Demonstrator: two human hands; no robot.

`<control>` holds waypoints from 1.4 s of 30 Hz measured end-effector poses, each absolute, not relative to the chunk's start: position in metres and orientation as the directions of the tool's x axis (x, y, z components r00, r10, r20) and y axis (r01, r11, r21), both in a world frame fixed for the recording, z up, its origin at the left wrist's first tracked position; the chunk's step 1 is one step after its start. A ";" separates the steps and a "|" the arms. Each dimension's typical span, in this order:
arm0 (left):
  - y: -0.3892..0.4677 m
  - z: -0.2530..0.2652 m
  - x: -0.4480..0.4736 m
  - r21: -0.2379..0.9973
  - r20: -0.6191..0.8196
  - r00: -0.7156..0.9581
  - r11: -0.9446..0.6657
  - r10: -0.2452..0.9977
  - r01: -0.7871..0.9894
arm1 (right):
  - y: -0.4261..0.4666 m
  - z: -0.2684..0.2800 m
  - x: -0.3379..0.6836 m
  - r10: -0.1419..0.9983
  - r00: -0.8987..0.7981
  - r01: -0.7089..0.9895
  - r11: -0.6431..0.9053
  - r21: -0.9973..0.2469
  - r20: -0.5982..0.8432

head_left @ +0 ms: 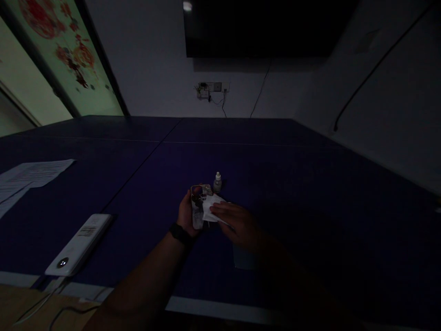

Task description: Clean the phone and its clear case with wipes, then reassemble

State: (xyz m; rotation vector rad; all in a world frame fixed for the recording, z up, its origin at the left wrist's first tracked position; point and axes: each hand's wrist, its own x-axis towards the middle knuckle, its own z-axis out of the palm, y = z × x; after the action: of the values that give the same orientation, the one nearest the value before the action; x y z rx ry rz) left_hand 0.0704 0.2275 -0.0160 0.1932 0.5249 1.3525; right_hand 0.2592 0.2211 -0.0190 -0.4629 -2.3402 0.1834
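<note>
My left hand (pixel 186 213), with a dark watch on its wrist, is closed around the edge of a phone case (pixel 197 218). The case looks clear, with dark printed patterns and an opening at its upper end. In the fingers of my right hand (pixel 239 224) is a white tissue (pixel 210 208), which lies against the right side of the case and hides part of it. Just beyond the case, a small dropper bottle (pixel 217 183) with a white cap stands upright on the table. The light is dim, so fine detail on the case is hard to make out.
A white power bank (pixel 81 246) with a cable lies on the blue table (pixel 138 257) at the left, and printed papers (pixel 32 177) lie farther back. Under my right forearm is a dark flat item (pixel 244 259). A screen (pixel 268 27) hangs on the wall.
</note>
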 end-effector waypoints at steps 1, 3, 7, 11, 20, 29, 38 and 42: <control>0.228 -0.016 0.070 0.425 -0.247 0.118 0.217 0.962 -0.879 | 0.221 -0.019 0.258 0.377 -0.673 0.274 0.926 -0.259 0.637; 0.228 -0.018 0.069 0.435 -0.239 0.127 0.223 0.963 -0.872 | 0.219 -0.018 0.256 0.340 -0.706 0.225 0.940 -0.258 0.622; 0.229 -0.021 0.068 0.452 -0.228 0.143 0.235 0.963 -0.861 | 0.221 -0.019 0.256 0.334 -0.686 0.204 0.941 -0.269 0.647; 0.230 -0.023 0.066 0.447 -0.218 0.127 0.215 0.968 -0.868 | 0.221 -0.019 0.256 0.360 -0.653 0.255 0.933 -0.254 0.666; 0.229 -0.021 0.066 0.447 -0.236 0.123 0.220 0.964 -0.867 | 0.219 -0.018 0.255 0.377 -0.662 0.264 0.926 -0.269 0.648; 0.230 -0.023 0.067 0.446 -0.225 0.148 0.236 0.963 -0.863 | 0.223 -0.018 0.258 0.364 -0.672 0.239 0.931 -0.277 0.645; 0.229 -0.018 0.071 0.460 -0.223 0.123 0.216 0.967 -0.861 | 0.227 -0.023 0.260 0.466 -0.527 0.309 0.884 -0.351 0.710; 0.227 -0.017 0.075 0.431 -0.237 0.117 0.213 0.964 -0.877 | 0.218 -0.021 0.249 0.546 -0.449 0.330 0.837 -0.437 0.707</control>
State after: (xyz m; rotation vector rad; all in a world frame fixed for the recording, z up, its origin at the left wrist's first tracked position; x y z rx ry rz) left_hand 0.0746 0.2269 -0.0173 0.2020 0.5193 1.3604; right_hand 0.2489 0.2180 -0.0206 -0.6411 -2.0782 0.2922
